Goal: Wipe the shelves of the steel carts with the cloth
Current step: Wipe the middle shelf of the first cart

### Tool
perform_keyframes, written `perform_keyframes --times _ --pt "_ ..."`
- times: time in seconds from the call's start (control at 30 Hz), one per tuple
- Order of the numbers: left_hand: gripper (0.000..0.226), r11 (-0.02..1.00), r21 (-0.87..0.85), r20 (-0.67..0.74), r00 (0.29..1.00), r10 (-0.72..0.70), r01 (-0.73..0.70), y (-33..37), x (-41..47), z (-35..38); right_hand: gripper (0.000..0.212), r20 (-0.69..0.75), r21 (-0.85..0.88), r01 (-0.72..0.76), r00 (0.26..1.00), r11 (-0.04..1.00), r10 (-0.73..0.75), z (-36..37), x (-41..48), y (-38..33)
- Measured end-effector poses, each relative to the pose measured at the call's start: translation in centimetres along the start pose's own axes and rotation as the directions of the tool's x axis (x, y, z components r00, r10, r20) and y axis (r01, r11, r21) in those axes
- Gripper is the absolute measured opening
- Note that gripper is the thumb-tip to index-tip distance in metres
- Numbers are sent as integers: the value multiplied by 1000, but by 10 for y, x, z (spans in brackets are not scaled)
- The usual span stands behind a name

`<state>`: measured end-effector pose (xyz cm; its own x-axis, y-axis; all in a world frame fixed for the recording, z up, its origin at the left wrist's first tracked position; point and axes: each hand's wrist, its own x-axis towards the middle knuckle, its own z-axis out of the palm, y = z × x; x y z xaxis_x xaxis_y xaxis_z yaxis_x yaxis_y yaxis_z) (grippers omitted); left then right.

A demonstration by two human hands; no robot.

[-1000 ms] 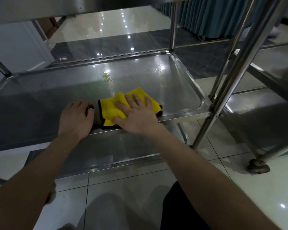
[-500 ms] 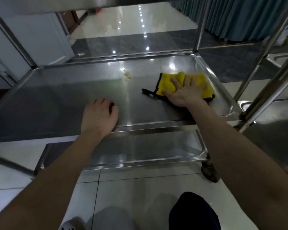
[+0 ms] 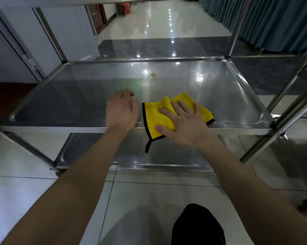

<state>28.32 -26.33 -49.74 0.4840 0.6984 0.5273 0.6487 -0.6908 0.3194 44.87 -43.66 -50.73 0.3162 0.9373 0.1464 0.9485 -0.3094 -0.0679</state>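
Single head-worn view, wide-angle. Sits above and in front of middle shelf (image 3: 69, 103), close to its near rim, facing forward and down across it.

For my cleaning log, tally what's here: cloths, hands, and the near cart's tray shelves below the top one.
Yellow cloth with black edging: 1
Bare hands: 2, left hand, right hand
Steel tray shelves: 2, middle shelf, lower shelf
Total: 5
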Motion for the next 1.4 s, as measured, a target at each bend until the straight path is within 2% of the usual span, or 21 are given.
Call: perform_keyframes --times 0.1,0.2,0.27,0.3,0.37,0.43,0.5,0.57,0.67,0.87,0.97,1.07,1.17,1.27,1.33,1.4 --pt "48 999 -51 32 999 -4 6 1 -1 -2 87 52 -32 -14 999 999 16 2 8 -39" --pt "45 952 -299 81 995 -49 71 0 -1 -14 87 34 -23 14 999 1000 -14 5 12 -76" --pt "45 928 -362 73 995 -65 87 -20 1 -29 87 32 -20 3 999 1000 -3 6 11 -83" --pt "44 947 -314 72 996 -47 67 -39 1 -38 87 41 -21 -7 999 1000 8 6 11 -83" --pt "42 994 -103 99 995 -10 20 -90 3 -56 88 66 -25 -32 997 999 34 5 11 -81" --pt "47 996 88 123 992 -42 32 -146 8 -74 90 83 -4 -76 994 997 76 5 12 -85" --pt "53 982 179 137 986 -90 65 -191 12 -86 94 87 18 -130 988 991 127 6 15 -92" --pt "57 971 236 196 978 -77 29 -221 16 -87 96 95 14 -183 979 983 181 7 20 -98" --pt "58 975 221 273 959 -73 11 -241 15 -77 100 146 -19 -261 954 965 261 11 38 -106" --pt "61 985 167 230 973 -5 -34 -241 14 -64 103 256 -38 -396 883 917 392 14 142 -145" --pt "72 990 139 189 982 -22 -5 -240 12 -65 100 267 -46 -367 892 929 365 20 184 -187" --pt "74 993 115 87 996 -27 17 -236 10 -70 93 265 -35 -296 918 954 295 27 184 -225" --pt "69 999 21 30 999 -27 27 -232 6 -74 90 242 22 -221 948 975 209 33 149 -248" --pt "51 948 -317 -30 999 -23 12 -229 0 -82 84 210 21 -180 962 983 172 35 117 -261" --pt "32 858 -512 -132 990 -39 -35 -233 -7 -92 75 209 0 -190 960 982 186 32 109 -264" --pt "20 836 -540 -281 958 -65 -102 -249 -21 -101 73 220 3 -211 954 977 205 28 109 -266"
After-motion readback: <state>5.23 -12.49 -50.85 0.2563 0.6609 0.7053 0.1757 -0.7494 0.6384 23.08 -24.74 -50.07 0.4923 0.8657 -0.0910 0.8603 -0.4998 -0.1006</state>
